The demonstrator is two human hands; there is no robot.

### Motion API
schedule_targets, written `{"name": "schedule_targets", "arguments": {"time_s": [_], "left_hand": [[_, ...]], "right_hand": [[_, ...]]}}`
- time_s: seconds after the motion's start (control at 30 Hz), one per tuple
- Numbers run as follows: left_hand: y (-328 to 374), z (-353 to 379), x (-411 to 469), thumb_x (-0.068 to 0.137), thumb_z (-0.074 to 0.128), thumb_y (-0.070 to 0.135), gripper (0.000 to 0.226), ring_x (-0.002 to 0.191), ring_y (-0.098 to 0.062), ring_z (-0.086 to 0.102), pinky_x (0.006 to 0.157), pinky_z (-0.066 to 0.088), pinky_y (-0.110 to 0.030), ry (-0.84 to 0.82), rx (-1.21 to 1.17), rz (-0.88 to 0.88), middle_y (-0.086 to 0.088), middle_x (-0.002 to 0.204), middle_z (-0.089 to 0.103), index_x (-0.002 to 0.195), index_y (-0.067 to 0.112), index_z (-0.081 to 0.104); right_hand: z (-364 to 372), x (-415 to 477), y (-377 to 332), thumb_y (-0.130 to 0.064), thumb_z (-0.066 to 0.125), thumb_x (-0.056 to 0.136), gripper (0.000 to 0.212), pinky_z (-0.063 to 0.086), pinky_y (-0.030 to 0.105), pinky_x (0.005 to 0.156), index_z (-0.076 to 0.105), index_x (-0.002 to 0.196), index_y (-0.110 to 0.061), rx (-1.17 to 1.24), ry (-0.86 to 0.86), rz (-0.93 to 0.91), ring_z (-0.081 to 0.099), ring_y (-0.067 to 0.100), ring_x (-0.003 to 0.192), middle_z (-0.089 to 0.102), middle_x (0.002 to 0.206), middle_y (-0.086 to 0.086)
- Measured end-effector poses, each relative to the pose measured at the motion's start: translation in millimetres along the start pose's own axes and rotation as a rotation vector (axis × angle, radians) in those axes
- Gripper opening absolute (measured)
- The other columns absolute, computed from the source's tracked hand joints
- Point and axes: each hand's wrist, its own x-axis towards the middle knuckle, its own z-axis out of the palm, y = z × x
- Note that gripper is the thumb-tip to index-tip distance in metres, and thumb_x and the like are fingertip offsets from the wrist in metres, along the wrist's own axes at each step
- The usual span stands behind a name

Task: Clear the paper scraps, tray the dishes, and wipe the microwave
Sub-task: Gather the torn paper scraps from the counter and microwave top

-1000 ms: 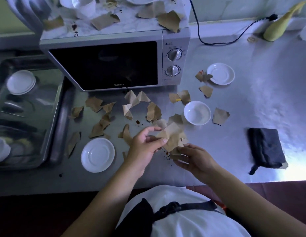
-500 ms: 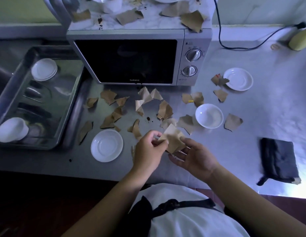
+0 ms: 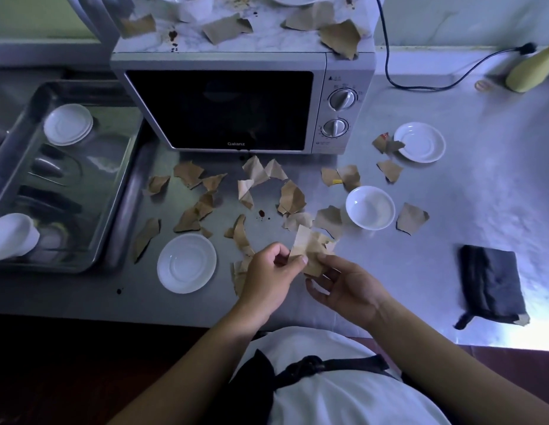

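Both hands hold a small bunch of brown paper scraps (image 3: 310,245) just above the counter's front middle. My left hand (image 3: 271,276) pinches the bunch from the left; my right hand (image 3: 346,288) cups it from below right. Several more torn scraps (image 3: 293,197) lie scattered in front of the silver microwave (image 3: 236,108), and others (image 3: 340,36) litter its stained top. A white saucer (image 3: 186,263) lies left of my hands, a white bowl (image 3: 370,207) to the upper right, another saucer (image 3: 419,142) further right. The steel tray (image 3: 119,191) at left holds saucers (image 3: 68,124) and a cup (image 3: 10,236).
A dark folded cloth (image 3: 489,286) lies on the counter at right. The microwave's black cord (image 3: 420,85) runs along the back to a wall plug, next to a yellow-green object (image 3: 531,72). Dark drips (image 3: 262,213) spot the counter. More dishes stand on the microwave's top edge.
The camera view shifted left and down. My hands stayed together at the front, regripping the gathered scraps; the bunch now stands a little higher between them.
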Motion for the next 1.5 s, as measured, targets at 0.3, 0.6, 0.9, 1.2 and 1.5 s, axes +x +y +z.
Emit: {"name": "schedule_targets", "arguments": {"time_s": [0.3, 0.6, 0.9, 1.2, 1.5], "left_hand": [[-7, -23, 20, 0.083, 0.064, 0.055, 0.036, 0.077, -0.007, 0.065, 0.073, 0.048, -0.027, -0.007, 0.077, -0.056, 0.006, 0.077, 0.069, 0.082, 0.019, 0.069], [-69, -56, 56, 0.085, 0.072, 0.035, 0.044, 0.108, -0.028, 0.058, 0.085, 0.052, -0.039, -0.133, 1.026, -0.058, -0.005, 0.121, 0.057, 0.125, 0.025, 0.056], [-78, -46, 54, 0.088, 0.07, 0.02, 0.016, 0.097, -0.027, 0.061, 0.079, 0.051, -0.037, -0.058, 0.833, -0.028, -0.004, 0.109, 0.057, 0.102, 0.02, 0.064], [-24, -54, 23, 0.084, 0.078, 0.015, 0.007, 0.077, -0.011, 0.067, 0.067, 0.048, -0.02, 0.08, 0.135, -0.162, 0.005, 0.082, 0.073, 0.086, 0.02, 0.074], [29, -36, -17, 0.082, 0.077, 0.005, 0.013, 0.08, -0.016, 0.067, 0.075, 0.054, -0.022, -0.224, -0.258, -0.134, -0.01, 0.088, 0.075, 0.094, 0.006, 0.073]], "right_hand": [[-10, -2, 1, -0.005, 0.062, 0.091, 0.012, 0.054, 0.038, 0.078, 0.064, 0.103, -0.004, 0.037, 0.116, -0.013, 0.067, 0.026, 0.086, 0.074, 0.087, 0.011], [-32, -13, -4, -0.007, 0.067, 0.082, 0.031, 0.059, 0.038, 0.071, 0.061, 0.112, -0.008, 0.11, 0.159, -0.04, 0.072, 0.027, 0.077, 0.073, 0.095, 0.013], [-48, -20, -6, -0.006, 0.064, 0.088, 0.02, 0.055, 0.038, 0.075, 0.062, 0.108, -0.006, 0.084, 0.2, -0.076, 0.067, 0.026, 0.086, 0.069, 0.094, 0.012], [-52, -8, 1, -0.005, 0.063, 0.091, 0.015, 0.057, 0.032, 0.071, 0.067, 0.104, -0.01, -0.15, 0.18, -0.13, 0.07, 0.02, 0.083, 0.072, 0.095, 0.009], [-22, -3, 8, -0.009, 0.064, 0.091, 0.011, 0.055, 0.024, 0.07, 0.074, 0.097, -0.01, -0.463, 0.026, -0.214, 0.072, 0.018, 0.08, 0.075, 0.09, 0.008]]}}
